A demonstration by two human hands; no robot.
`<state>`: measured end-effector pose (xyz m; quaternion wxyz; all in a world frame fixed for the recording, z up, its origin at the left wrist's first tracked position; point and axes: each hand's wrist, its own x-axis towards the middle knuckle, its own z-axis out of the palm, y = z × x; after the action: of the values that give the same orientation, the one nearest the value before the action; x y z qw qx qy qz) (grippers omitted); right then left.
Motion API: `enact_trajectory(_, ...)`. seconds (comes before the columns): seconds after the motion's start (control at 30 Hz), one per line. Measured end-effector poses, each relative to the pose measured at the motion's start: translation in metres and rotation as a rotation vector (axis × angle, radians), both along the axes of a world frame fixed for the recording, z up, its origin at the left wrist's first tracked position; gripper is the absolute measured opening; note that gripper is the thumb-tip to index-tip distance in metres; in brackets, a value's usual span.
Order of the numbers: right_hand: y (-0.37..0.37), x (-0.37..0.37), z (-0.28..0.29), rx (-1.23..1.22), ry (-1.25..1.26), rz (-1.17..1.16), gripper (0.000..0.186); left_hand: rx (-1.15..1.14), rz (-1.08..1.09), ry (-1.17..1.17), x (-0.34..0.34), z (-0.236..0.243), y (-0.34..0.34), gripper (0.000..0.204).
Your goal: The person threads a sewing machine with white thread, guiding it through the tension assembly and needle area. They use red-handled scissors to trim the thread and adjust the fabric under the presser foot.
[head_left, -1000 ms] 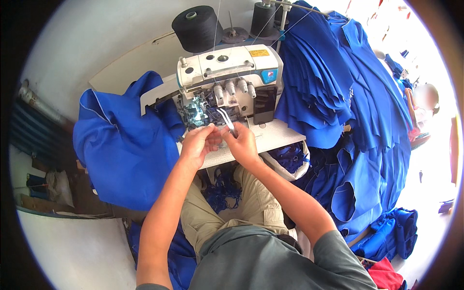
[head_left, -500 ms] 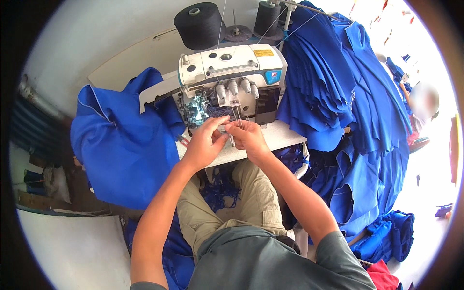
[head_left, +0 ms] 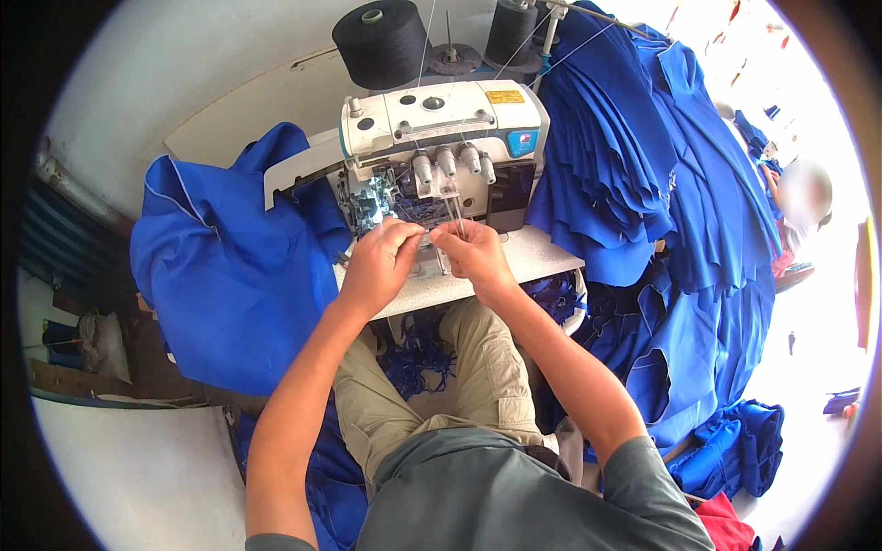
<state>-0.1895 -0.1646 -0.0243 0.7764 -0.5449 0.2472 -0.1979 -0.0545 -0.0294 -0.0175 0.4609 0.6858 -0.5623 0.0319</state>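
Observation:
In front of me stands a white overlock sewing machine (head_left: 432,108) with its front open and lit parts showing. My left hand (head_left: 378,268) is closed in a pinch before the machine's needle area; what its fingertips hold is too fine to make out, possibly thread. Close beside it, my right hand (head_left: 478,259) pinches too, with slim metal tweezers (head_left: 457,208) sticking up out of its fingers. Both sets of fingertips nearly meet above the pale machine table (head_left: 533,255). Several tension knobs (head_left: 446,160) sit just above my hands.
Blue fabric (head_left: 230,266) drapes over the machine's left side. Stacked blue pieces (head_left: 606,138) hang at the right. Behind the machine stand a large black thread cone (head_left: 381,46) and a smaller one (head_left: 511,35). Blue scraps (head_left: 415,354) lie below the table. Another person is at far right.
My left fingers have curled in and drawn down slightly from the machine. My right hand has turned a little, its fingertips still close to the left ones, tweezers still in it.

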Motion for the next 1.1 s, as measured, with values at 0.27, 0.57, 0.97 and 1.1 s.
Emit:
enact_trajectory(0.27, 0.017, -0.004, -0.014, -0.457, -0.061, -0.163, 0.019, -0.013, 0.037, 0.080, 0.000, -0.003, 0.000, 0.009)
enact_trajectory(0.57, 0.024, -0.001, 0.005, -0.662, 0.040, -0.152, 0.022, -0.032, 0.057, 0.138, -0.003, -0.001, -0.001, 0.010)
enact_trajectory(0.97, 0.017, 0.002, 0.003, -0.874, 0.094, -0.175, 0.019, -0.005, 0.011, 0.139, 0.000, 0.000, 0.000, 0.010)
enact_trajectory(1.1, 0.008, 0.004, 0.000, -0.991, 0.066, -0.177, 0.019, 0.032, -0.005, 0.052, 0.003, 0.002, 0.001, 0.012)
